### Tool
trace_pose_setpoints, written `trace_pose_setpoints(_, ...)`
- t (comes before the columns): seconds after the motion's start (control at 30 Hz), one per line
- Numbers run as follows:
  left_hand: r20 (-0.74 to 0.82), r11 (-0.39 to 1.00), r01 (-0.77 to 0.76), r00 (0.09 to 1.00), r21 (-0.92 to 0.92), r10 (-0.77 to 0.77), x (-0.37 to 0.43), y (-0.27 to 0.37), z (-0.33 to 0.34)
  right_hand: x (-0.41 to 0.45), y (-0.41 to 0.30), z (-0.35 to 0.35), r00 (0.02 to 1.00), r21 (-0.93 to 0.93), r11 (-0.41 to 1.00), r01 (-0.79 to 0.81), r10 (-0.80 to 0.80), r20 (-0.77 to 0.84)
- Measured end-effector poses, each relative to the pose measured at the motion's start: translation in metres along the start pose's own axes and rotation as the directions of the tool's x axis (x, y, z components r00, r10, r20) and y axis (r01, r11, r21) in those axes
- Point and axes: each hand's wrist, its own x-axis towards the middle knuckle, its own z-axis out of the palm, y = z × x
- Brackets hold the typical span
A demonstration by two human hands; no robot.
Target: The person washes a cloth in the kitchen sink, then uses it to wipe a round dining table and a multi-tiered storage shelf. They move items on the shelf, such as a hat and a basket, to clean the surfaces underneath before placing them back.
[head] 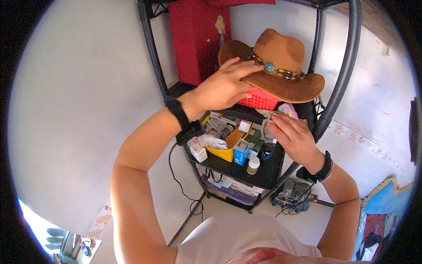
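A brown cowboy hat with a beaded band and a turquoise-coloured stone rests over a red plastic basket on a black metal shelf rack. My left hand has its fingers over the near left part of the brim, with the thumb lower, beside the basket. A crumpled patterned cloth lies bunched under my right hand, at the right front of the same shelf. My right fingers press and hold this cloth; part of it is hidden beneath them.
Below sits a yellow bin full of small packages, alongside a blue box, a white-capped bottle and a dark bottle. A rack post rises at right. A red fabric item stands behind. A small machine is on the floor.
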Motion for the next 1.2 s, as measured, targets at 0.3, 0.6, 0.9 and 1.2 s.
trace_pose_setpoints(0.3,-0.064,0.976,-0.177,0.98,0.13,0.186,0.017,-0.005,0.027,0.006,-0.002,0.009,0.999,-0.062,0.998,-0.029,0.031,0.026)
trace_pose_setpoints(0.6,-0.665,0.872,0.485,0.674,0.069,-0.322,-0.04,-0.071,-0.015,0.005,-0.008,0.003,0.991,-0.051,0.995,-0.086,0.09,0.094)
trace_pose_setpoints(0.9,-0.475,0.598,0.707,0.407,-0.378,-0.78,-0.072,-0.142,0.016,0.032,-0.03,0.012,0.98,-0.014,0.988,-0.153,0.153,0.124)
trace_pose_setpoints(1.2,-0.822,0.84,0.513,0.395,-0.173,-0.41,-0.039,-0.109,-0.021,0.144,-0.052,0.078,0.965,0.221,0.958,-0.182,0.13,0.229)
